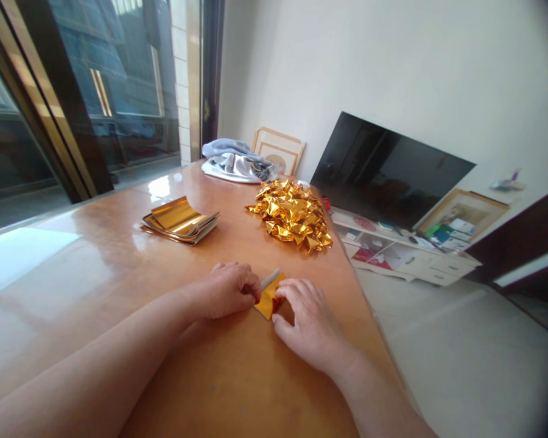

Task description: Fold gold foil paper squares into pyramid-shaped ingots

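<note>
1. I'm working in a living room at home.
2. A flat-screen TV (388, 170) sits on a low white cabinet (406, 258).
3. Framed pictures (463, 218) lean against the wall.
4. Clothing (235, 161) lies on my wooden table (119, 243).
5. A large glass door (119, 79) runs along my left.

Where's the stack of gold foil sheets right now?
In the head view, the stack lies on the wooden table, ahead of the left hand and left of the crumpled gold foil pile.

Table end: a grey-and-white cloth bundle (235, 163) is heaped on the glossy orange-brown wooden table (95, 267); a pale wooden picture frame (278, 152) is propped behind it.
Cabinet: a flat black television (388, 170) is stood on a low white cabinet (406, 252), beside a wood-framed picture (463, 219).
</note>
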A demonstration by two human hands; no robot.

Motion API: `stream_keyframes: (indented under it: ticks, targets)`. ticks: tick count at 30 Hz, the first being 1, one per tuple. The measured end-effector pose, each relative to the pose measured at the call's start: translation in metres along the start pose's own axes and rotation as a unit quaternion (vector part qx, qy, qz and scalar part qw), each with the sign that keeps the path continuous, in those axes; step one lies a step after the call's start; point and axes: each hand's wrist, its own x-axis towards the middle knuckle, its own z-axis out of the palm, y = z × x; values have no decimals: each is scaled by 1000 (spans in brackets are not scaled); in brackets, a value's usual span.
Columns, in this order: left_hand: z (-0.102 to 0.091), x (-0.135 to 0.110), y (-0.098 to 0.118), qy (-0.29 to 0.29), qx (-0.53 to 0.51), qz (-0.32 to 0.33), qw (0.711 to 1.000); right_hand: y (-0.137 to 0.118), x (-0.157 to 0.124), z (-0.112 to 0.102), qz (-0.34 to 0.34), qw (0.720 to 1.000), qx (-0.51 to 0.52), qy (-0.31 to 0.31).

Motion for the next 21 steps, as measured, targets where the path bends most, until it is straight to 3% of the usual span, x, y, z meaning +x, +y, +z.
stream_keyframes:
  ticks: [21]
  targets:
    - [-1,1,5,-1,-8,-11,1000,3,1,-2,-93,995,-21,-13]
